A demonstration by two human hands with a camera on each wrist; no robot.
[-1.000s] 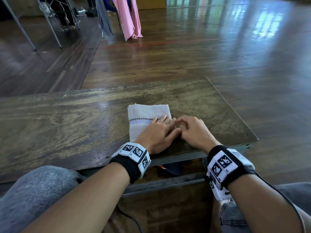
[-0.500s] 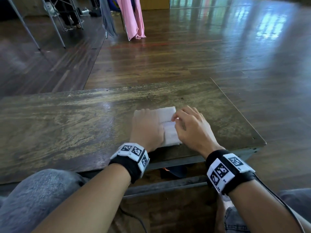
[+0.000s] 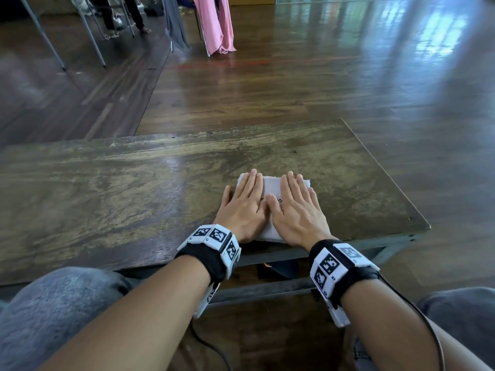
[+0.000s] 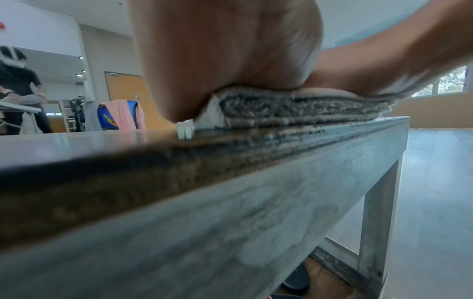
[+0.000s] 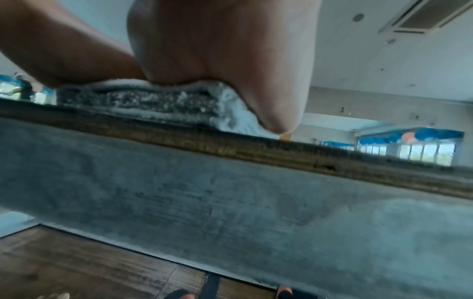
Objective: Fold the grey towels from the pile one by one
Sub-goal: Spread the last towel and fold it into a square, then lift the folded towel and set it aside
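A small grey towel (image 3: pixel 272 186) lies folded into a thick rectangle near the front edge of the wooden table (image 3: pixel 134 188). My left hand (image 3: pixel 245 203) lies flat on its left half, fingers straight. My right hand (image 3: pixel 296 207) lies flat on its right half, fingers straight, thumb toward the middle. Both palms press down on it. The left wrist view shows the towel (image 4: pixel 294 110) as several stacked layers under the heel of my left hand (image 4: pixel 230 60). In the right wrist view the same stack (image 5: pixel 143 101) is squeezed under my right hand (image 5: pixel 225 60). No pile of other towels is in view.
The table's right edge (image 3: pixel 385 172) is close to the towel. Bare tabletop stretches to the left. My knees (image 3: pixel 53 311) sit under the front edge. Pink and grey cloths (image 3: pixel 214 22) hang on a rack far back; metal stand legs (image 3: pixel 91 36) are at back left.
The towel was folded over once more into a smaller rectangle. Both hands went from handling its edge to lying flat side by side on top of it.
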